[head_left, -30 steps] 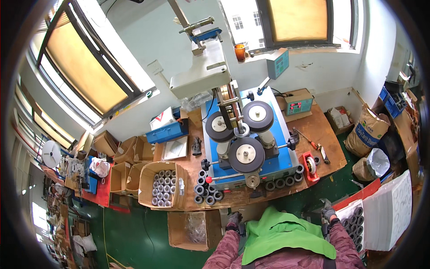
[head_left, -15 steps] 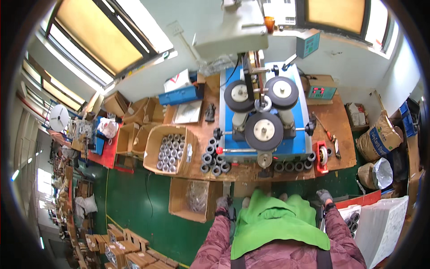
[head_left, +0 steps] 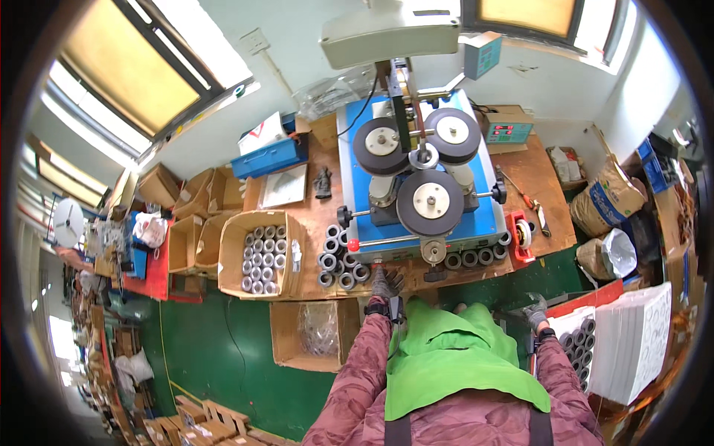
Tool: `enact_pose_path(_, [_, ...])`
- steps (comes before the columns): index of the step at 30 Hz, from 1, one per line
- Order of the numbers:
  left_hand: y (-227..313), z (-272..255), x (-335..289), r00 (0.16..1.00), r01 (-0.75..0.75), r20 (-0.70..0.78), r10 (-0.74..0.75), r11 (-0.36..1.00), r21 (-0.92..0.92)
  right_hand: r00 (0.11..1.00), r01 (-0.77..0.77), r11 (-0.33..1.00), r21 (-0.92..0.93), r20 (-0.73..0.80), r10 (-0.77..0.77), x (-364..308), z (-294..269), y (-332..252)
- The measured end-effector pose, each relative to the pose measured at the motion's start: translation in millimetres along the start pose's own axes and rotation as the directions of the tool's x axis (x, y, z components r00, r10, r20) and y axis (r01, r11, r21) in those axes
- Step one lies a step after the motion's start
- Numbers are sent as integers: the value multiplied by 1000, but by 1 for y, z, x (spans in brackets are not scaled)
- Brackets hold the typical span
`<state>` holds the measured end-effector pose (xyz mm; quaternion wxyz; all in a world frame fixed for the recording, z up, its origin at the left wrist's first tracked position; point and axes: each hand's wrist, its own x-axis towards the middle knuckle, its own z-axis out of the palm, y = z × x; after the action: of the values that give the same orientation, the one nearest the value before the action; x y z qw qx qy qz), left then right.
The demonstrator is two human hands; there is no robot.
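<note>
On the left of the table [head_left: 320, 213], you've got a carton [head_left: 297, 253] lined with pale rings [head_left: 268, 262], and beside it dark rings [head_left: 338, 262] stand clustered. Next along comes your gloved left hand [head_left: 387, 283], at the table's front edge, below the red knob [head_left: 353, 244]: its fingers look spread, nothing visible in them, though contact with the machine's front is impossible to tell. Dead centre, the silver ring [head_left: 424, 156] sits between the three black rollers [head_left: 409, 214] of the blue machine [head_left: 470, 224]. Over right, your gloved right hand [head_left: 535, 310] is near the black rings [head_left: 578, 349] by the white tray stack [head_left: 632, 346]; whether its fingers are curled around anything, you can't tell. This looks like your left hand's step at the machine's front; the next move seems to call for keeping both hands clear of those rollers.
</note>
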<state>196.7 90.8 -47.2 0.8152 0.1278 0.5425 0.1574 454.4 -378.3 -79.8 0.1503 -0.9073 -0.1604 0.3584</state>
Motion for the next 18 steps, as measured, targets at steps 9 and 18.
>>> enact_pose_path(9, [10,11,25,999,23,-28,-28,986,-164,933,-105,948,302,-301,199,-37,73,123])
enact_pose_path(18, [5,-2,57,953,263,102,-284,947,184,705,-365,915,169,-593,390,-128,-7,4])
